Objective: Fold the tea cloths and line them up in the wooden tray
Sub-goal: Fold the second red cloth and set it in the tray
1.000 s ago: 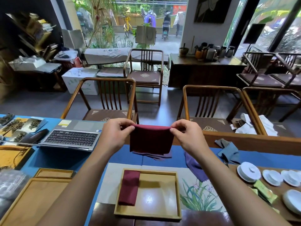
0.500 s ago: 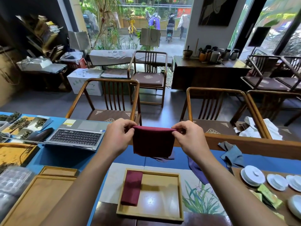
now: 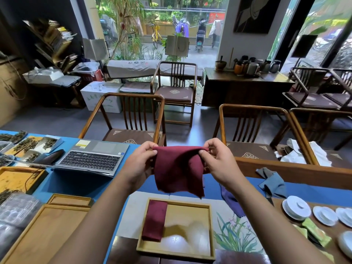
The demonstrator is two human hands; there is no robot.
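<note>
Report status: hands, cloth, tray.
Left hand and right hand pinch red cloth by top corners, above tray. One folded cloth at tray's left. Nothing blocking.

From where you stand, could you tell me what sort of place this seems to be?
Probably a tea shop or tea room. White lidded porcelain tea cups sit on the long table, trays of loose dried tea leaves lie beside the open silver laptop, and jars and canisters crowd a dark wooden sideboard by the street window.
</note>
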